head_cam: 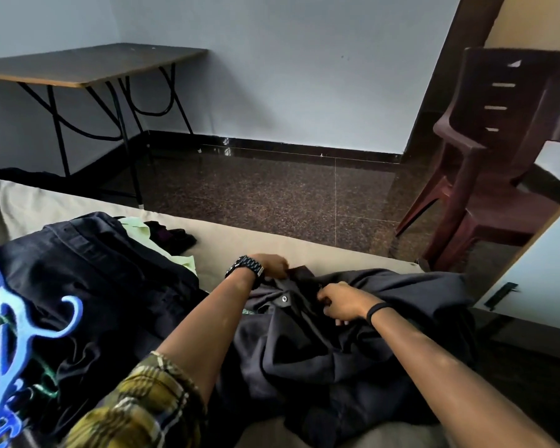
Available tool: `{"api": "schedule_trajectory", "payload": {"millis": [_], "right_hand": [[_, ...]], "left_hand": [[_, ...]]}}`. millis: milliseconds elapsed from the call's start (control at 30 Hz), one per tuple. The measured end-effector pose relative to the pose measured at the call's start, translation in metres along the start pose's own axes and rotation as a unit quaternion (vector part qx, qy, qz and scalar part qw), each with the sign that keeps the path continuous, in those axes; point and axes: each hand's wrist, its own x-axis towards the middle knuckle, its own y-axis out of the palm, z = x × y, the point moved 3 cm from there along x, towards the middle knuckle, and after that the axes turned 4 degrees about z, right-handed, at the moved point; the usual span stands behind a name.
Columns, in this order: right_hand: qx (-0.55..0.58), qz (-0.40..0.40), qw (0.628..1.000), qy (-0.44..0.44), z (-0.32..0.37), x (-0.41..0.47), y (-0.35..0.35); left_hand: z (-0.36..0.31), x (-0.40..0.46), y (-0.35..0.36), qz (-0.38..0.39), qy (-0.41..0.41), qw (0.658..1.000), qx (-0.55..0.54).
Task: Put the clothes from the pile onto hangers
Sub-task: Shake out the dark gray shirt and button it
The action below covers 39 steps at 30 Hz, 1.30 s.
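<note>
A dark grey shirt (pixel 353 344) lies spread on the bed in front of me, a metal button showing near its collar. My left hand (pixel 272 263), with a watch at the wrist, grips the collar edge at the far side. My right hand (pixel 340 303), a black band on its wrist, pinches the shirt's front fabric just right of the button. The pile of clothes (pixel 88 276) sits to the left: dark garments on top, a pale green piece beneath. Blue plastic hangers (pixel 23 337) lie tangled with green ones at the bed's left edge.
The bed (pixel 246 240) has a beige sheet. Beyond it is dark speckled floor, a folding table (pixel 88 64) at the back left and a maroon plastic chair (pixel 485 163) at the right. A white panel (pixel 543 270) stands at the far right.
</note>
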Motion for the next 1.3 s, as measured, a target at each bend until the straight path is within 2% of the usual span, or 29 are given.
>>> {"api": "schedule_trajectory", "payload": {"millis": [67,133,200,233,367,433,500,633,733,833,900,933,1000,1067,1133,1200,1300], "right_hand": [[0.02,-0.148,0.988,-0.036,-0.011,0.001,-0.009],[0.002,-0.304,0.949,-0.079,-0.022,0.002,-0.02],[0.009,-0.364,0.926,-0.105,-0.026,0.003,-0.028],[0.028,-0.35,0.929,-0.116,-0.025,0.004,-0.03],[0.069,-0.195,0.966,-0.152,-0.005,0.005,-0.03],[0.038,-0.165,0.975,-0.143,0.001,0.005,-0.034],[0.044,-0.169,0.976,-0.127,0.004,0.0,-0.046],[0.105,-0.193,0.971,-0.089,0.004,-0.021,-0.082],[0.146,-0.193,0.965,-0.102,0.006,-0.047,-0.112],[0.115,-0.213,0.963,-0.117,0.013,-0.08,-0.145],[0.074,-0.247,0.96,-0.11,0.014,-0.101,-0.167],[0.051,-0.283,0.952,-0.101,0.012,-0.109,-0.177],[0.026,-0.38,0.92,-0.091,0.01,-0.132,-0.201],[-0.018,-0.457,0.887,-0.064,0.012,-0.158,-0.224],[-0.094,-0.504,0.858,-0.021,0.02,-0.181,-0.244],[-0.156,-0.535,0.83,0.018,0.03,-0.201,-0.262],[-0.162,-0.558,0.812,0.05,0.04,-0.228,-0.287]], "left_hand": [[0.0,-0.002,0.005,0.017,0.016,0.999,0.022],[-0.001,-0.008,0.002,-0.029,0.054,0.998,-0.007],[0.0,-0.016,-0.002,-0.077,0.085,0.993,-0.034],[0.001,-0.019,-0.005,-0.086,0.09,0.991,-0.048],[-0.009,-0.033,-0.018,-0.062,0.115,0.989,-0.075],[-0.021,-0.04,-0.028,-0.05,0.13,0.988,-0.068],[-0.034,-0.048,-0.039,-0.061,0.147,0.987,-0.027],[-0.06,-0.074,-0.075,-0.203,0.193,0.959,0.036],[-0.081,-0.096,-0.104,-0.286,0.226,0.93,0.046],[-0.103,-0.118,-0.134,-0.343,0.231,0.906,0.094],[-0.119,-0.136,-0.15,-0.395,0.261,0.861,0.185],[-0.126,-0.145,-0.155,-0.419,0.298,0.822,0.246],[-0.138,-0.16,-0.164,-0.433,0.349,0.739,0.381],[-0.151,-0.173,-0.177,-0.424,0.342,0.686,0.482],[-0.17,-0.188,-0.196,-0.43,0.313,0.697,0.481],[-0.192,-0.206,-0.216,-0.451,0.276,0.735,0.424],[-0.221,-0.228,-0.242,-0.482,0.247,0.754,0.372]]}}
